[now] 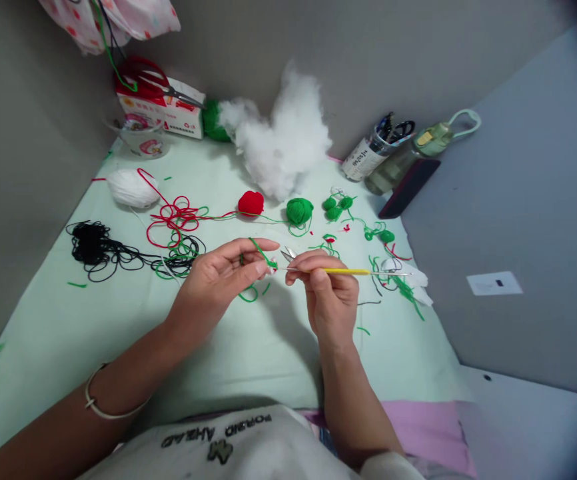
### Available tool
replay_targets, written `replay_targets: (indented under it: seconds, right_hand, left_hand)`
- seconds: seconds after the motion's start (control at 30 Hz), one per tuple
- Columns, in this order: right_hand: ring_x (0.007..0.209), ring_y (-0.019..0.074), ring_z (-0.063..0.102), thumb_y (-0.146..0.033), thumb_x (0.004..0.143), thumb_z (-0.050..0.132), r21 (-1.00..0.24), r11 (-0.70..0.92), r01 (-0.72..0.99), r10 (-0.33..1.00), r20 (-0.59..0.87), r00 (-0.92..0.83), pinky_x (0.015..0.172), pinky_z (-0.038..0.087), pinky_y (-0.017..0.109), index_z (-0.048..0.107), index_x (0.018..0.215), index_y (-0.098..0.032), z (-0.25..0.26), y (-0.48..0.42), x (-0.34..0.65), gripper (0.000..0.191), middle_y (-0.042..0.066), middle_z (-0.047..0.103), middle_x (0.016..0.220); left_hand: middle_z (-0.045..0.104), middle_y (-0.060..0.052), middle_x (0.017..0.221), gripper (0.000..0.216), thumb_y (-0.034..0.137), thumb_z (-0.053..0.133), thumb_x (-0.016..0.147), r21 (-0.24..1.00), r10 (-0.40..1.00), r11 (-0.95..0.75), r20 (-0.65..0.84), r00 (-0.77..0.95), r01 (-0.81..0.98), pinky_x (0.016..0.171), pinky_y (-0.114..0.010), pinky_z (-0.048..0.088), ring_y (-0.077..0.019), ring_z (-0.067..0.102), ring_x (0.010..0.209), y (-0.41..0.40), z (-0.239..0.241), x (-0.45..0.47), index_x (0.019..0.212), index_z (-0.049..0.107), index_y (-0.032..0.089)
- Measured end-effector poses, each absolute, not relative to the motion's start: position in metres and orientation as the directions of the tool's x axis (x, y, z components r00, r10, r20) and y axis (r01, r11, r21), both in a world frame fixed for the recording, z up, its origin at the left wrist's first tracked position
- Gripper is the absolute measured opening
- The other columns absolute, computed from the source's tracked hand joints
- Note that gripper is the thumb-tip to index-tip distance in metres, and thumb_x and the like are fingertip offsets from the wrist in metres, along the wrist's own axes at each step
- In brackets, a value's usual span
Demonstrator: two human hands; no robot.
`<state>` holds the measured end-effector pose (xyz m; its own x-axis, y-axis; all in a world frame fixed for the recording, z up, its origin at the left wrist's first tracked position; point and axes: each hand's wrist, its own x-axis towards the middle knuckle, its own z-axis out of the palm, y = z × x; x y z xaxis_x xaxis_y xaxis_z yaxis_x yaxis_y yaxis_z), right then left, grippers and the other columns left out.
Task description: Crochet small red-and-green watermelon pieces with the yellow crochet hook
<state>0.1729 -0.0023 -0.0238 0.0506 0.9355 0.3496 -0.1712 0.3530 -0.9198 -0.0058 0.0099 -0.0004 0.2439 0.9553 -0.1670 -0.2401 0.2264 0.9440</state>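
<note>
My right hand (324, 287) is closed on a yellow-handled crochet hook (348, 271) that points left toward my left hand. My left hand (226, 270) pinches a tiny crochet piece with green yarn (260, 252) looped over the forefinger; the hook's tip meets that piece between the two hands. Small silver snips (288, 254) lie on the cloth just behind my right fingers. Both hands hover above the pale green cloth (118, 320).
On the cloth lie a red yarn ball (251, 203), a green yarn ball (299, 210), small green crochet pieces (338, 207), white yarn (131, 188), tangled black yarn (93, 248) and white stuffing (283, 143). A box with red scissors (161, 107), a bottle (418, 150) and a phone (409, 188) stand behind.
</note>
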Motion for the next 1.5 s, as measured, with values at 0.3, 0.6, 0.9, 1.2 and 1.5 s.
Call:
replay_targets:
  seconds: [0.3,0.6,0.9,1.2,1.5]
  right_hand:
    - [0.113,0.0234,0.066,-0.024,0.1,0.055,-0.89,0.442,0.114,0.894,0.448,0.027,0.094,0.055,0.043,0.076,0.098,-0.026,-0.016,-0.007,0.168,0.022,0.007,0.073,0.115]
    - [0.102,0.0223,0.069,-0.03,0.101,0.054,-0.925,0.355,0.136,0.933,0.343,-0.107,0.091,0.056,0.042,0.073,0.098,-0.027,-0.018,-0.009,0.171,0.02,0.006,0.075,0.107]
    - [0.089,0.0189,0.065,-0.025,0.1,0.055,-0.927,0.364,0.088,0.927,0.352,-0.126,0.082,0.052,0.037,0.073,0.095,-0.025,-0.019,-0.006,0.171,0.019,0.003,0.07,0.088]
    - [0.081,0.0162,0.062,-0.023,0.101,0.054,-0.942,0.313,0.119,0.948,0.303,-0.097,0.079,0.047,0.035,0.072,0.093,-0.024,-0.019,-0.006,0.171,0.019,0.002,0.068,0.086]
    - [0.079,0.016,0.061,-0.027,0.1,0.055,-0.942,0.295,0.159,0.955,0.296,-0.015,0.078,0.049,0.034,0.07,0.089,-0.022,-0.019,-0.008,0.166,0.019,0.002,0.069,0.085]
  left_hand:
    - [0.067,-0.002,0.094,0.027,0.028,0.068,0.088,0.993,0.96,0.112,-0.096,0.263,-0.047,0.076,-0.027,0.049,-0.0143,0.059,0.083,0.007,-0.002,-0.003,0.115,0.074,0.027]
    - [0.069,-0.002,0.095,0.02,0.028,0.063,0.092,1.0,0.939,-0.004,-0.004,0.344,0.021,0.076,-0.029,0.049,-0.0154,0.06,0.082,0.013,-0.005,-0.011,0.108,0.075,0.026]
    - [0.07,-0.001,0.09,0.024,0.033,0.057,0.097,0.936,0.931,-0.239,0.146,0.334,0.258,0.08,-0.029,0.047,-0.0163,0.06,0.084,0.021,-0.008,-0.016,0.112,0.074,0.025]
    - [0.07,-0.003,0.088,0.032,0.021,0.044,0.101,0.725,0.847,-0.514,0.343,0.406,0.459,0.085,-0.036,0.043,-0.0205,0.054,0.087,0.019,-0.01,-0.012,0.12,0.07,0.022]
    - [0.069,-0.002,0.092,0.022,0.024,0.06,0.093,0.988,0.99,-0.09,0.074,0.124,0.129,0.081,-0.03,0.048,-0.0164,0.061,0.085,0.002,-0.01,-0.002,0.109,0.074,0.023]
